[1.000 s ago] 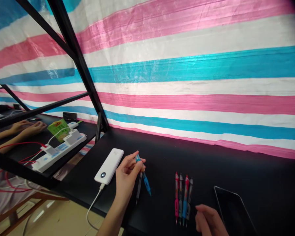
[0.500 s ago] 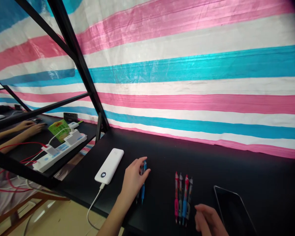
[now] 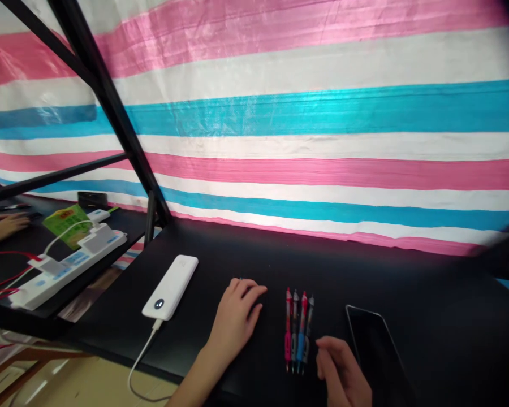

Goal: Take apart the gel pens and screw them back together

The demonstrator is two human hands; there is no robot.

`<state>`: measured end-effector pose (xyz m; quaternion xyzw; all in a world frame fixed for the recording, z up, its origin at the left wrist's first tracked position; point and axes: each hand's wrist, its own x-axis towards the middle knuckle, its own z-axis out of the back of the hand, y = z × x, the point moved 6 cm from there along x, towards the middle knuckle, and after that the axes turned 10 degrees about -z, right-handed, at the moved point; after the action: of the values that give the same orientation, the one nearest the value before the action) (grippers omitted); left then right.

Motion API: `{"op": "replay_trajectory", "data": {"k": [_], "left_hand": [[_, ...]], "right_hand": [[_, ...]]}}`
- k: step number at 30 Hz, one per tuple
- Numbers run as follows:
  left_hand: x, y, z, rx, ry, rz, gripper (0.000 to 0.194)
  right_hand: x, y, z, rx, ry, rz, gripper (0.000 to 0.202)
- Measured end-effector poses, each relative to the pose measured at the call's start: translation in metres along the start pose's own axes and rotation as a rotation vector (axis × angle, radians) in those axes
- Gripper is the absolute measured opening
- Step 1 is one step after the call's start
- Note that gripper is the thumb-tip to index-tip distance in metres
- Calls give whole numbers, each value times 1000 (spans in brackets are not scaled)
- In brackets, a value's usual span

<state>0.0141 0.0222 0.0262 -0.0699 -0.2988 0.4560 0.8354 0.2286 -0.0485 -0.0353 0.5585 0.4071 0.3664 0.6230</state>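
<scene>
My left hand (image 3: 235,316) rests on the black desk with its fingers bent down over pens, which it almost wholly covers. Only a speck of blue shows past the fingertips. To its right lie several click pens (image 3: 294,333) side by side in a row, with pink, grey and blue grips and their tips toward me. My right hand (image 3: 343,370) is just right of this row, fingers curled and thumb near the forefinger, with nothing seen in it. Close beside it lies a dark phone (image 3: 377,345).
A white power bank (image 3: 172,288) with a white cable (image 3: 139,353) lies left on the desk (image 3: 237,243). Beyond the black frame (image 3: 110,107), another person's hand (image 3: 4,229), a power strip (image 3: 74,268) and a green packet (image 3: 68,223) are visible. Striped sheeting (image 3: 301,141) hangs behind.
The view has shifted right, so things appear further left. My left hand has turned and lowered over the blue and dark pens, hiding them. My right hand remains beside the row.
</scene>
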Motion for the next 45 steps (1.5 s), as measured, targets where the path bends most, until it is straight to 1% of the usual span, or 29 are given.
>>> {"op": "replay_trajectory", "data": {"k": [3, 5, 8, 12, 15, 18, 20, 21, 22, 24, 26, 29, 32, 35, 40, 42, 44, 45], "left_hand": [[0, -30, -21, -40, 156, -209, 40], [-2, -40, -34, -9, 233, -285, 37], [-5, -41, -47, 80, 280, -326, 34], [-6, -35, -53, 158, 278, -364, 23], [-5, -34, -48, 176, 262, -377, 18], [-4, -39, -35, 154, 190, -384, 23], [-4, -45, -26, 108, 150, -399, 28], [-5, -48, -22, 87, 135, -411, 29], [-5, -51, -18, 75, 117, -422, 30], [-6, -56, -11, 77, 68, -443, 31], [-7, -61, -5, 98, 14, -463, 34], [-7, -67, -1, 118, -14, -496, 35], [-7, -73, -3, 132, 8, -518, 29], [-8, -74, -8, 128, 66, -485, 23], [-10, -71, -15, -12, 211, -394, 21], [-10, -68, -12, -53, 204, -365, 20], [-9, -61, -5, -126, 139, -295, 17], [-9, -56, -1, -191, 89, -230, 18]], "right_hand": [[-1, 4, 0, -4, 0, 15, 20], [-1, 7, 0, 11, 10, 36, 19], [-2, 9, 1, 30, 19, 38, 19], [-3, 10, 1, 27, 28, 30, 20], [-3, 18, -2, -22, 50, 59, 20], [-4, 35, -7, -131, 97, 186, 19], [-5, 46, -9, -225, 149, 266, 20], [-5, 50, -12, -261, 210, 293, 22], [-5, 52, -14, -285, 271, 297, 26], [-3, 53, -13, -284, 345, 246, 39], [-1, 54, -10, -259, 372, 185, 46], [0, 59, -9, -304, 418, 183, 42], [-1, 61, -13, -410, 472, 236, 39], [0, 60, -14, -456, 454, 298, 38], [-2, 61, -12, -460, 385, 455, 19], [-2, 63, -11, -432, 373, 462, 18], [0, 63, -8, -370, 350, 377, 17], [2, 62, -6, -327, 330, 314, 18]]}}
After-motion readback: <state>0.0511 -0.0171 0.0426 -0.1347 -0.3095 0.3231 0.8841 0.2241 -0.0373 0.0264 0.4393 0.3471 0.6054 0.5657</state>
